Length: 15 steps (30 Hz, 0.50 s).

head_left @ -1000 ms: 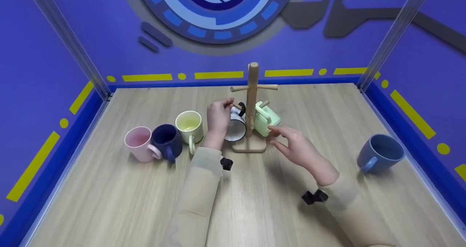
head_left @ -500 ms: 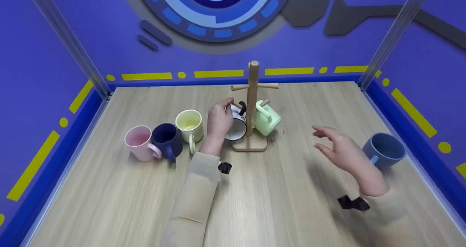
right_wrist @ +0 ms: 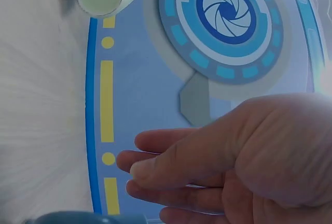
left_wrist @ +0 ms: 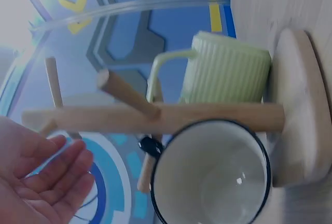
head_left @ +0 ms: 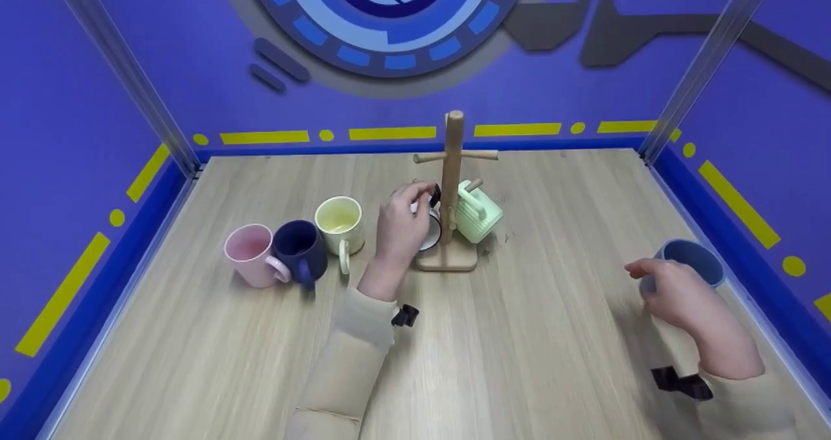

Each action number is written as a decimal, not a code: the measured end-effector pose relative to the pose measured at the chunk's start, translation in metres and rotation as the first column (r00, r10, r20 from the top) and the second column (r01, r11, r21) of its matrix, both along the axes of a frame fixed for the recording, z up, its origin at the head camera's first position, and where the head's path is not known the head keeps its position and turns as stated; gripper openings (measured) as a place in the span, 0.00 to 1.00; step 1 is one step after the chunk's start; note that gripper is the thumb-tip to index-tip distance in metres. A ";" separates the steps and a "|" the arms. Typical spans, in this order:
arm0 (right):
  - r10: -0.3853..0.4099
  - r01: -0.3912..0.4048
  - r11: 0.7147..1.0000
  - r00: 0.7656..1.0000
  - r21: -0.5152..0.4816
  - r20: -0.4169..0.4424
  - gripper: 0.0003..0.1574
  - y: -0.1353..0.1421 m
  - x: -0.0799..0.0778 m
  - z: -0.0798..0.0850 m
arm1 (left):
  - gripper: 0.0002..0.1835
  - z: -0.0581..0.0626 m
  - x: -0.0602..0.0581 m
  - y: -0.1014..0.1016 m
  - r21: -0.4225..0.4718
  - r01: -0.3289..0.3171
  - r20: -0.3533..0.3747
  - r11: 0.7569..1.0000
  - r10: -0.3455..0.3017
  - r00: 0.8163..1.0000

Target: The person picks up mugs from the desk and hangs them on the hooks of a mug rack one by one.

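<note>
A wooden mug tree (head_left: pixel 452 167) stands near the middle of the table. On its left hangs a white mug (left_wrist: pixel 212 177) with a black rim and black handle. A ribbed light green mug (head_left: pixel 480 214) hangs by its handle on the right. My left hand (head_left: pixel 401 227) is beside the white mug and covers part of it in the head view; the left wrist view shows its fingers loose and holding nothing. At the far right, my right hand (head_left: pixel 682 296) is over the near side of a grey-blue mug (head_left: pixel 700 258), hiding its handle. Its fingers are relaxed and grip nothing.
Left of the tree, a pink mug (head_left: pixel 250 258), a dark navy mug (head_left: pixel 310 255) and a pale yellow mug (head_left: pixel 344 232) stand upright close together. Bare upper pegs (head_left: pixel 480 155) stick out from the tree. Blue panels (head_left: pixel 532 89) wall in the back and sides.
My right hand has left the green mug and moved right to the grey-blue mug. The green mug has settled, tilted on its peg. My left hand has come off the white mug's peg end.
</note>
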State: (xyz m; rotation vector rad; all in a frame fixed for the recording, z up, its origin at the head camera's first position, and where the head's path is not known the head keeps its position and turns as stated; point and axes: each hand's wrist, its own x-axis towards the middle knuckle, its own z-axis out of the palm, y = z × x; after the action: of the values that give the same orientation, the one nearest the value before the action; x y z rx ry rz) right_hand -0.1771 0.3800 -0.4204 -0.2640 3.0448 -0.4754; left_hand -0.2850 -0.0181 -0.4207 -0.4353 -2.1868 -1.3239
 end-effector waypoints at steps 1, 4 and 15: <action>-0.002 0.002 1.000 1.000 0.009 0.003 0.30 0.002 0.001 -0.001 | 0.11 0.000 0.003 0.003 0.007 0.026 -0.035 1.000 -0.026 0.999; -0.009 0.008 0.999 1.000 0.039 0.012 0.33 0.006 0.003 -0.005 | 0.10 -0.001 0.010 0.015 0.017 0.108 -0.110 0.994 -0.105 0.988; 0.015 0.011 0.988 0.986 0.155 -0.163 0.22 0.010 0.007 -0.032 | 0.10 -0.024 0.038 0.068 -0.124 0.360 -0.090 0.925 -0.372 0.924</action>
State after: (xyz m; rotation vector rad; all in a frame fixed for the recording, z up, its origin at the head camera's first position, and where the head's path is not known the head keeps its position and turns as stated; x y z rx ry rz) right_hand -0.1698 0.3896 -0.4524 -0.3135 3.2185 -0.2244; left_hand -0.2469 0.0498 -0.4446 -0.9773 -2.1558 -1.3347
